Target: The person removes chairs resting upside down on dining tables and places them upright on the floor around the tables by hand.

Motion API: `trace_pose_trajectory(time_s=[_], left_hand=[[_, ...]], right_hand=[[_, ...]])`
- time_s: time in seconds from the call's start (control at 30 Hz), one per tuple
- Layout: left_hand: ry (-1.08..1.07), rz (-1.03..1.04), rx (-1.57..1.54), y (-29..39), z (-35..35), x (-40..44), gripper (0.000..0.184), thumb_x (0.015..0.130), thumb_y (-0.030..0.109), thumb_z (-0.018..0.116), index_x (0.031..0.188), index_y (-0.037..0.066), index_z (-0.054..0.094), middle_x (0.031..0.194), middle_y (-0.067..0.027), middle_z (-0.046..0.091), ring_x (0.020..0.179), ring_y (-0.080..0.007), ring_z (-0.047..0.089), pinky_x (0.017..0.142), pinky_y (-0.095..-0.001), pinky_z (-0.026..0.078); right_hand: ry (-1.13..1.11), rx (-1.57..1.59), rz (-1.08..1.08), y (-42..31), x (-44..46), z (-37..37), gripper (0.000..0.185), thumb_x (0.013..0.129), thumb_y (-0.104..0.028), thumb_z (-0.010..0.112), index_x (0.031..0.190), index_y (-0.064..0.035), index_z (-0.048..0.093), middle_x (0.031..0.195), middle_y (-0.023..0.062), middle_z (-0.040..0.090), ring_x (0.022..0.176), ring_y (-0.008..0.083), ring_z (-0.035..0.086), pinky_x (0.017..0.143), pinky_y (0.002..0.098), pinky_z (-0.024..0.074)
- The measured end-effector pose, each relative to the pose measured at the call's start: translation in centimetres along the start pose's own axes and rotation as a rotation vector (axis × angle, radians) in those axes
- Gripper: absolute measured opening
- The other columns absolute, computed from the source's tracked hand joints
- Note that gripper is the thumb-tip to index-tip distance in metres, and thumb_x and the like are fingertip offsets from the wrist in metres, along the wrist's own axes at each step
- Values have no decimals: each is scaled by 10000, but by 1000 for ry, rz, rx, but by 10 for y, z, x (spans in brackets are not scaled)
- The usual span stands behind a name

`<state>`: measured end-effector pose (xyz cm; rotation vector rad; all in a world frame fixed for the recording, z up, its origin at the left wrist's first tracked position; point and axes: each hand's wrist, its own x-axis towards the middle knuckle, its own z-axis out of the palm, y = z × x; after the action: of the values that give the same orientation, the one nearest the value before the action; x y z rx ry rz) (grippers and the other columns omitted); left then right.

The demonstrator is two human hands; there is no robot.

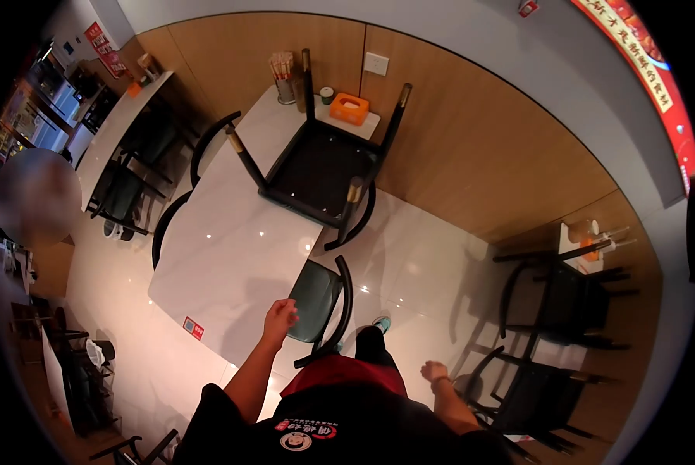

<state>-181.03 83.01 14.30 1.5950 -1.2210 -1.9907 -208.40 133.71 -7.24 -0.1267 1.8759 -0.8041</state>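
Note:
My left hand (280, 316) is held with its fingers curled, and nothing shows in it. It appears over the near edge of the white marble-look table (223, 256), close to a chair with a dark green seat (314, 302). Low at my right side is my right hand (434, 371), loosely closed, with nothing visible in it. An upside-down black chair (320, 167) rests on the table, its legs pointing up. Both hands are apart from that chair.
Against the wood-panelled wall stand a chopstick holder (285, 90) and an orange tissue box (350, 109). Upended chairs (568, 298) occupy the right side. Another table (111, 139) with chairs lies at the far left. A blurred person (37, 194) is at the left edge.

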Motion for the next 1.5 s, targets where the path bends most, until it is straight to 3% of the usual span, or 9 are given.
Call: trace_pose_trajectory(time_s=[0.07,0.33,0.4,0.47,0.73,0.93,1.1,1.33,1.5], left_hand=[[2,-24,-19,-13,28,9,250,960,286,598,1108,85,607,930,-18,631,779,-127,614,676,-272,471],[-114,107,285,-7,144,-19,286,930,273,668,1110,54,631,942,-47,679,801,-146,660,726,-285,534],[-88,204,444,1,163,-5,319,919,290,684,1107,36,640,944,-70,698,817,-157,671,740,-290,536],[-59,389,563,10,166,31,401,884,332,724,1127,22,647,951,-106,707,832,-206,681,791,-322,536],[86,668,1068,139,176,158,1007,557,389,928,1355,-15,464,1331,-231,492,1243,-368,484,1050,-424,411],[-358,675,658,143,197,214,528,710,185,877,1164,64,637,1130,-90,633,1043,-198,606,923,-359,497],[-314,546,469,119,204,223,196,854,202,782,930,75,653,834,-6,641,825,-113,587,784,-291,484],[-182,644,110,139,243,223,304,928,190,702,722,72,511,693,-27,581,715,-134,607,725,-307,494],[-208,691,119,209,324,168,324,941,202,690,720,59,501,625,-50,573,575,-151,612,618,-295,499]], right_hand=[[-113,-1143,-68,5,-14,-17,371,887,-431,527,973,-105,681,1051,126,684,1028,327,642,879,455,500],[-448,-1155,-287,31,40,-103,338,945,-304,459,1041,-47,658,1120,189,667,1041,332,639,866,403,511],[-275,-850,-419,79,120,-134,274,947,-224,503,1012,1,643,1036,238,674,929,340,671,766,386,547],[-8,899,56,-1,114,-153,169,929,-118,543,1003,0,639,928,190,693,803,298,692,640,357,566],[388,683,-38,-181,75,-168,181,928,-132,587,1048,-11,651,868,127,696,747,218,689,638,313,569],[278,733,313,-107,45,-126,277,963,-189,493,1058,14,655,922,151,714,795,217,695,647,329,561],[-4,-740,141,-68,2,-84,349,974,-192,483,1172,62,616,1125,141,705,924,204,704,691,303,562],[527,979,386,-80,5,-66,280,955,-178,533,1115,28,633,1004,159,705,858,258,695,677,344,565],[710,877,231,-139,13,-76,234,949,-146,549,1083,18,648,927,159,709,768,239,697,638,325,563]])
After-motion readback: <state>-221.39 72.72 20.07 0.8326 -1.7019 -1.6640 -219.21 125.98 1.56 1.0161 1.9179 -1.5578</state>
